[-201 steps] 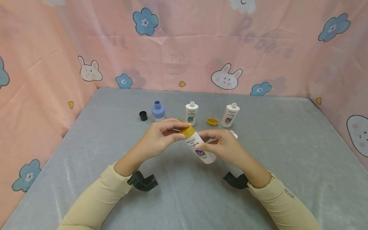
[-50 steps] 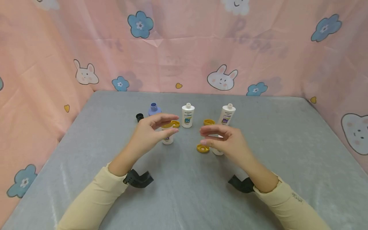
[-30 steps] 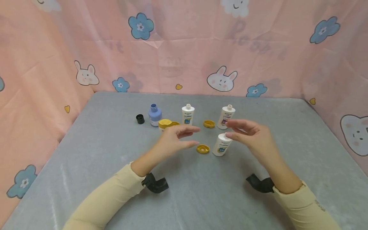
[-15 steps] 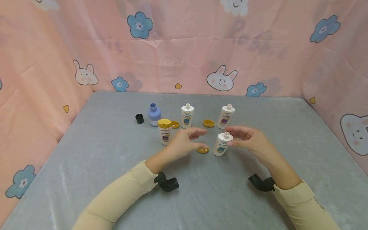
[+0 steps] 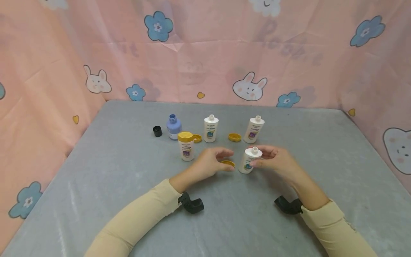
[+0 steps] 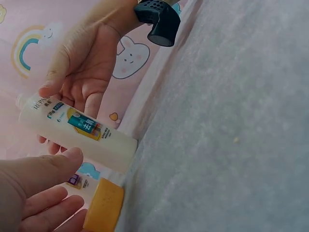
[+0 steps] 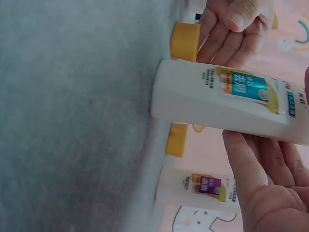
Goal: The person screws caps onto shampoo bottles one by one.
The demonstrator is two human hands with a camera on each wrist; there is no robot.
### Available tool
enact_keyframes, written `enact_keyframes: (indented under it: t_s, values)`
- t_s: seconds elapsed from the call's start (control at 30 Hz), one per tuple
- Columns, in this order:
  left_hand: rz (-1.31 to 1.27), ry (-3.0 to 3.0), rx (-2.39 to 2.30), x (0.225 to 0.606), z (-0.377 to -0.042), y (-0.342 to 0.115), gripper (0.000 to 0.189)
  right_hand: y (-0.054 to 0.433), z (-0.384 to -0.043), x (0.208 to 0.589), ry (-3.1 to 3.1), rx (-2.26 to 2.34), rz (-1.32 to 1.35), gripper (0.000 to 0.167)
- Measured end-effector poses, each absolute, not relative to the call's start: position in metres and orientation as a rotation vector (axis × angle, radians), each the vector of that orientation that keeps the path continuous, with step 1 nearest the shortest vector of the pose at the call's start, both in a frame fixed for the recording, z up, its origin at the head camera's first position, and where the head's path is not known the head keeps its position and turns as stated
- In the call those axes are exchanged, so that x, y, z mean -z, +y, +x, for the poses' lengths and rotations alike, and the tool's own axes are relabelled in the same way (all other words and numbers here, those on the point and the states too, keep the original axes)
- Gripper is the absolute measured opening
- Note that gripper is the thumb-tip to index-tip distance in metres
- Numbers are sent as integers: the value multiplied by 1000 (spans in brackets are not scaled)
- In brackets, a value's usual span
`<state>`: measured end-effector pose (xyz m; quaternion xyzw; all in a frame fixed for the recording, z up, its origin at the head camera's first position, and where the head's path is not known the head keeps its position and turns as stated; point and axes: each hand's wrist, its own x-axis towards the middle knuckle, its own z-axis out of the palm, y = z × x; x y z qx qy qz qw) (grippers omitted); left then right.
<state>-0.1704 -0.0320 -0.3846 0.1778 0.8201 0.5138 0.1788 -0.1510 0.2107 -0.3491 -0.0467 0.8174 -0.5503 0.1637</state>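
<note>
Grasping the uncapped white bottle (image 5: 244, 162) on the table (image 5: 231, 221) with the right hand (image 5: 277, 162); poising the left hand (image 5: 210, 162), relaxed and unclenched, at the yellow cap (image 5: 228, 162) just beside — cannot tell if touching. Probably starting to recap; next, pinch and lift the cap.

In the head view the light is soft and even, with weak shadows on the grey cloth-covered table (image 5: 237, 225). The wrist views are more dim; the table is blurred, while the white plastic bottle with teal label (image 7: 188, 92) looks clearer.
</note>
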Motion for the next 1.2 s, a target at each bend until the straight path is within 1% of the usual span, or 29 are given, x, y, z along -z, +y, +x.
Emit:
enact_keyframes:
  t_s: [0.5,0.77,1.0,1.2]
  values:
    - [491,2323,-1400,392,-174,-33,47,210,-154,353,2337,1546,-136,60]
    - [500,2396,-1341,397,-173,-35,38,207,-155,355,2317,1533,-141,59]
    - [494,2410,-1310,396,-172,-33,35,208,-154,356,2327,1542,-128,57]
    - [472,2395,-1356,387,-172,-34,38,210,-152,356,2327,1573,-116,57]
